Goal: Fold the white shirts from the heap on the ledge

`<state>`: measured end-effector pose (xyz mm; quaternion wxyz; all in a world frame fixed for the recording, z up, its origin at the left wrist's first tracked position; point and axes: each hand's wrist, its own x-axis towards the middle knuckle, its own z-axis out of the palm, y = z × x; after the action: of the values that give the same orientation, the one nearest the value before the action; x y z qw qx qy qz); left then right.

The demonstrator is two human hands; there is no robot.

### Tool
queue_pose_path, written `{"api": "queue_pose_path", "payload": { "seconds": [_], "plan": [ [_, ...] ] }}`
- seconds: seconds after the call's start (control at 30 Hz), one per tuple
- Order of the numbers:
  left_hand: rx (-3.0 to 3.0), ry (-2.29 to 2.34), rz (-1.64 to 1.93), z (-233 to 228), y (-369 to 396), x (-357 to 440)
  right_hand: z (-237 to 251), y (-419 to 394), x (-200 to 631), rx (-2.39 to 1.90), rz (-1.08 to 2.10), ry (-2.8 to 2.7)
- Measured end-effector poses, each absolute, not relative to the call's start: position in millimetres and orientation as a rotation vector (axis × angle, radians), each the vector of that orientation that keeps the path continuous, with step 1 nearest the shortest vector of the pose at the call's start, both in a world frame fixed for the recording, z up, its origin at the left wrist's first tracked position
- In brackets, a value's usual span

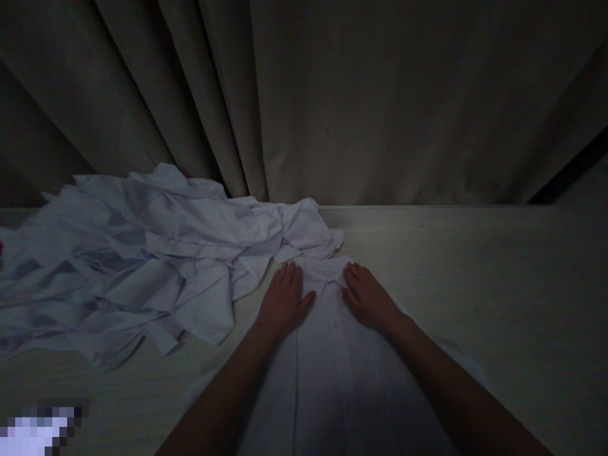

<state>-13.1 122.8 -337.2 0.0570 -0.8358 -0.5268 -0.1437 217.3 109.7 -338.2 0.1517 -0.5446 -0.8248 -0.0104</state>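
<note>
Dim room, drawn curtain behind a pale table. One white shirt lies spread flat, its long axis running from the person's body outward, collar at the far end. Left hand and right hand both rest open, palms down, flanking the collar, equally near it. Heap of white garments lies to the left, its edge reaching close to the collar.

The setting is presenting as a dim garment-handling room, likely a laundry or clothing workroom. A pale worktable is spanning the view, with heavy grey curtains hanging directly behind it. A heap of white shirts is lying on the table's left part.
</note>
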Motion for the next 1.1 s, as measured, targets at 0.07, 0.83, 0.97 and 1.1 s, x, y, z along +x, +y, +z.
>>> {"api": "queue_pose_path", "payload": {
  "seconds": [0.07, 0.83, 0.97, 1.1],
  "plan": [
    [-2.540, -1.552, -0.463, -331, 131, -6, -331, 120, 214, -1.530, -0.049, -2.359],
    [-2.185, -2.354, -0.846, -335, 196, -6, -346, 190, 211, -1.866, -0.100, -1.901],
    [-2.174, -2.246, -0.853, -341, 194, -7, -348, 191, 218, -1.825, -0.071, -1.867],
    [-2.229, -2.133, -0.797, -343, 193, -8, -349, 191, 220, -1.830, -0.084, -1.801]
  ]
}}
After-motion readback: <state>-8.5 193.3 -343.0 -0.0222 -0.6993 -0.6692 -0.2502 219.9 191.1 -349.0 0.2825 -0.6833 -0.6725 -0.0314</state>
